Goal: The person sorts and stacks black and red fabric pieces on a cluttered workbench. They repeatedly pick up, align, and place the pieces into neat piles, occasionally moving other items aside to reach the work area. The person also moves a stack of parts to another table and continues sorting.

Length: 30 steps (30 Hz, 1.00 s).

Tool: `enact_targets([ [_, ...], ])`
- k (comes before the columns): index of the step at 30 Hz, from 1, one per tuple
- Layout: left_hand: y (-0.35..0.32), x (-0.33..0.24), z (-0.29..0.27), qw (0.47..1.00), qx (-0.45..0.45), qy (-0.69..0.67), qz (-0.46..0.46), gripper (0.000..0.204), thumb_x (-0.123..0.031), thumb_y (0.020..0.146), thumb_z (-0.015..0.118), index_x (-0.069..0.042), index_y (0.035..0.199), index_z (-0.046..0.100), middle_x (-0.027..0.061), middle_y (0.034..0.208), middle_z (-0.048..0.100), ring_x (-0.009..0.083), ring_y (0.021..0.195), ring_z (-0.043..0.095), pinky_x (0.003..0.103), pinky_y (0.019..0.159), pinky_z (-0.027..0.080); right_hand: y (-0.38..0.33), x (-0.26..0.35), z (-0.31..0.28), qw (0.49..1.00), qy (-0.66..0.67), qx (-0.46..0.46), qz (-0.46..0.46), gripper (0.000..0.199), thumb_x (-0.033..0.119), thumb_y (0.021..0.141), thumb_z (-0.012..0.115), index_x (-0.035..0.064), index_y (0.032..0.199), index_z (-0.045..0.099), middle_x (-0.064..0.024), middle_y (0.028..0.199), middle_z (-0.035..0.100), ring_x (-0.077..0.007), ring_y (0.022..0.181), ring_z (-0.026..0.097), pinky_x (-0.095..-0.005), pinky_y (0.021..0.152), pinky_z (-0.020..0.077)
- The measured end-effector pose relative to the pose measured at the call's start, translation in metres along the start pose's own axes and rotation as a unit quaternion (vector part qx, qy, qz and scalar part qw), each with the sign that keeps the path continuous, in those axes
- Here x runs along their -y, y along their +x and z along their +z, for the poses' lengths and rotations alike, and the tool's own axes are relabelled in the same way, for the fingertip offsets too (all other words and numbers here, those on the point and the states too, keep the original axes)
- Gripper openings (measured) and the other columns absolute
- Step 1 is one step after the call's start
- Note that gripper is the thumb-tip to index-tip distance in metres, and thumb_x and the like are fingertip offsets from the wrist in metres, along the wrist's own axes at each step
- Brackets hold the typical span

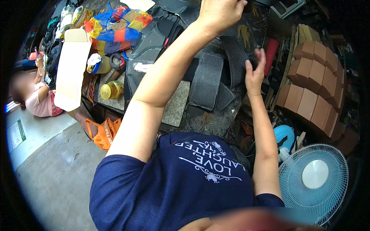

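My left hand (pixel 222 14) reaches far across the dark worktable (pixel 200 122), its fingers curled. The frame's top edge cuts close to it, and whatever it may hold is hidden. Fingers apart and slightly blurred, my right hand (pixel 256 73) is raised at the table's right side and holds nothing. Just left of it lies a curved dark grey fabric strip (pixel 236 63). Another wide grey strip (pixel 207 82) lies nearer my body, with a smaller dark piece (pixel 224 96) beside it. A speckled stone slab (pixel 176 103) is partly under my left forearm.
Stacked brown boxes (pixel 312 77) stand at right, above a fan (pixel 314 173). Left on the table are a yellow-lidded jar (pixel 111 90), a glue-like tub (pixel 99 64), black sheets (pixel 148 42) and a colourful mesh bag (pixel 119 29). An orange bag (pixel 103 131) hangs below; a person (pixel 40 98) sits far left.
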<state>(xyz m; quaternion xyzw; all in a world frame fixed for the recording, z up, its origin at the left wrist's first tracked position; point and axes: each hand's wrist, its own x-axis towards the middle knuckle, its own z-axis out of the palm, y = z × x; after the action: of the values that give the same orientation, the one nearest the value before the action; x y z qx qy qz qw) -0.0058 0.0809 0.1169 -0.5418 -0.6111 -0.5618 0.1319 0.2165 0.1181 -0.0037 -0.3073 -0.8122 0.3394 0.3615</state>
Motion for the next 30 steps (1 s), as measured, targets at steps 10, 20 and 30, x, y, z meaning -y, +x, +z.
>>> enact_targets([
  [10, -0.099, -0.112, -0.023, 0.974, 0.130, -0.107, -0.153, 0.021, -0.006, 0.085, 0.058, -0.001, 0.105, 0.061, 0.0177, 0.089, 0.065, 0.0303, 0.083, 0.067, 0.036, 0.070, 0.052, -0.017, 0.045, -0.015, 0.961, 0.029, 0.006, -0.273, 0.082, 0.003, 0.068, 0.078, 0.0132, 0.136, 0.033, -0.0218, 0.133, 0.045, -0.0382, 0.121, 0.048, -0.0431, 0.101, 0.0421],
  [20, -0.138, -0.116, -0.060, 0.686, 0.201, -0.517, -0.470, 0.057, -0.007, 0.092, 0.053, -0.001, 0.143, 0.028, 0.0171, 0.129, 0.052, 0.0196, 0.115, 0.055, 0.031, 0.100, 0.045, -0.055, 0.026, 0.002, 0.953, 0.231, 0.196, 0.030, 0.099, 0.013, 0.083, 0.069, 0.0301, 0.149, -0.003, -0.0163, 0.152, 0.019, -0.0309, 0.132, 0.038, -0.0398, 0.104, 0.0417],
  [30, -0.128, -0.096, -0.089, 0.852, 0.095, -0.385, -0.342, 0.040, -0.008, 0.088, 0.058, -0.001, 0.126, 0.048, 0.0157, 0.117, 0.062, 0.0198, 0.108, 0.061, 0.031, 0.087, 0.052, -0.034, 0.085, -0.026, 0.818, 0.535, 0.136, 0.161, 0.051, 0.015, 0.092, 0.057, 0.0052, 0.135, 0.031, -0.0161, 0.120, 0.054, -0.0201, 0.107, 0.057, -0.0328, 0.094, 0.0478],
])
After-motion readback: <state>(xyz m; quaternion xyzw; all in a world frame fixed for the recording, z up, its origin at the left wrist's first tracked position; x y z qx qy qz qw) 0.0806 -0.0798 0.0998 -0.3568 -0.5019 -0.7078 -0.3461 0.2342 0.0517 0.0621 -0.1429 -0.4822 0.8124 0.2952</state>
